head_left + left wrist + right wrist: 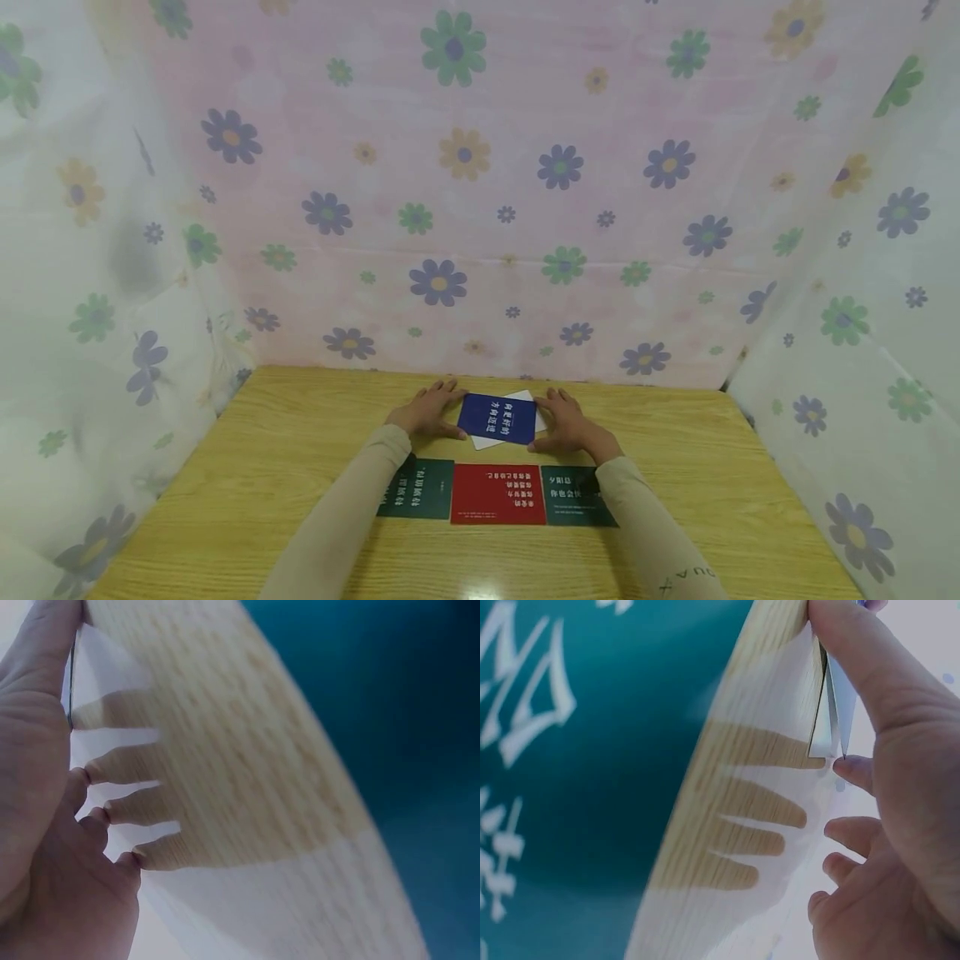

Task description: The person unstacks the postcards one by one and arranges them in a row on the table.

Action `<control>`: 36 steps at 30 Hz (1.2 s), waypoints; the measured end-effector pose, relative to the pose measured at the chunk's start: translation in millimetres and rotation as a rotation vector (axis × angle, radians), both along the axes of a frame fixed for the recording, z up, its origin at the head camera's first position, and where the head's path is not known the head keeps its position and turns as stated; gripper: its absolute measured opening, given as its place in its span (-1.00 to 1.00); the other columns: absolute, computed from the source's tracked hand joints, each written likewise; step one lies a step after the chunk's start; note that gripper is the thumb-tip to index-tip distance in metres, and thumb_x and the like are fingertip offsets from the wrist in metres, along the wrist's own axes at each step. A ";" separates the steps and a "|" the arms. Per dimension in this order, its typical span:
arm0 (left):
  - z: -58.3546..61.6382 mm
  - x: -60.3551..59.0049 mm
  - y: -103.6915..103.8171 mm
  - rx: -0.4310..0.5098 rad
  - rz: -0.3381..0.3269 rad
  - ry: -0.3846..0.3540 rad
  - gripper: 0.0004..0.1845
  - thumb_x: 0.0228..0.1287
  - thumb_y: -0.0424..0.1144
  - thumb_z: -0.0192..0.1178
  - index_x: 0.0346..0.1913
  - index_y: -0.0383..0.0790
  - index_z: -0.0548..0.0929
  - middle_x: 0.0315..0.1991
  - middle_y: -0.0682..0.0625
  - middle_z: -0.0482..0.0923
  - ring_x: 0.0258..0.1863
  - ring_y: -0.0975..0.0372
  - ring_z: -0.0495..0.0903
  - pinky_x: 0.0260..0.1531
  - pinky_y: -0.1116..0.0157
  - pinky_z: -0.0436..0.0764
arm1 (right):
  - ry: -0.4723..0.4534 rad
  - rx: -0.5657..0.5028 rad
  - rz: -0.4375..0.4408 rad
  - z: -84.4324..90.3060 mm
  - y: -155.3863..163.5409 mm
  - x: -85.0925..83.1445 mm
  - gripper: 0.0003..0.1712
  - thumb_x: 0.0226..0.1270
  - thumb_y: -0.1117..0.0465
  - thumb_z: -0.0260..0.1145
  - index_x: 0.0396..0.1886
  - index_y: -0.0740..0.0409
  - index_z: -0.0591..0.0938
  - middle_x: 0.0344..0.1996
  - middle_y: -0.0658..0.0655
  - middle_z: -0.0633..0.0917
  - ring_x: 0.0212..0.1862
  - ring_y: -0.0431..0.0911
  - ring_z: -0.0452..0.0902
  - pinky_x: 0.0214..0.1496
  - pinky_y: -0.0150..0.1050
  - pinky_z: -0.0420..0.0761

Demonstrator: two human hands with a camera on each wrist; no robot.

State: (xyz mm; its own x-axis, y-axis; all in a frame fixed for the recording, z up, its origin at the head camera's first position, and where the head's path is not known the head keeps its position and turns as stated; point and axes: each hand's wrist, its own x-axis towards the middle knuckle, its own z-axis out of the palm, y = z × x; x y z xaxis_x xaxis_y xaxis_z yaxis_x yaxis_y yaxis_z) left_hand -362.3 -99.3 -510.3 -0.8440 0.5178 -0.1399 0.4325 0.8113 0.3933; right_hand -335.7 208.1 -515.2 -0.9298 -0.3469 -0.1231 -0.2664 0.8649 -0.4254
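Head overview; wrist close-ups, table-level.

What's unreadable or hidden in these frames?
- White card: head view, mostly covered by the blue card.
- Left green card: head view, partly under the left sleeve.
- Card print: head view, too small.
- Left hand grip: left wrist view, blurred.
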 end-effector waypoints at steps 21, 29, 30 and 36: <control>-1.7 1.3 1.3 -0.003 0.027 -0.002 -0.03 0.23 0.11 0.43 0.59 -0.15 0.22 0.64 -0.20 -0.03 0.62 -0.14 -0.08 0.59 -0.12 -0.05 | 0.021 -0.009 0.029 1.5 -8.4 1.4 0.12 0.02 -0.07 0.65 0.51 0.27 0.35 0.57 0.43 0.14 0.61 0.36 -0.14 0.59 0.31 -0.02; 0.2 3.8 2.7 0.006 0.019 0.012 -0.04 0.23 0.10 0.43 0.58 -0.19 0.23 0.62 -0.23 0.01 0.61 -0.16 -0.05 0.58 -0.14 -0.05 | 0.048 -0.007 0.033 7.3 -10.6 3.0 0.09 -0.01 -0.04 0.66 0.46 0.30 0.39 0.56 0.43 0.16 0.60 0.36 -0.11 0.62 0.26 -0.06; 1.1 4.3 2.7 0.005 0.020 0.011 -0.04 0.23 0.09 0.43 0.58 -0.20 0.24 0.62 -0.23 0.02 0.61 -0.16 -0.05 0.58 -0.13 -0.04 | 0.055 -0.008 0.037 7.6 -10.9 3.3 0.09 -0.02 -0.04 0.66 0.45 0.31 0.40 0.55 0.44 0.17 0.59 0.37 -0.10 0.61 0.26 -0.05; -0.1 3.2 -1.2 0.001 0.015 0.003 0.02 0.19 0.13 0.45 0.59 -0.21 0.21 0.63 -0.23 0.00 0.61 -0.16 -0.05 0.57 -0.14 0.00 | 0.084 -0.011 0.051 4.8 -10.9 3.5 0.06 -0.01 -0.03 0.66 0.43 0.32 0.42 0.52 0.47 0.22 0.57 0.41 -0.06 0.60 0.30 -0.04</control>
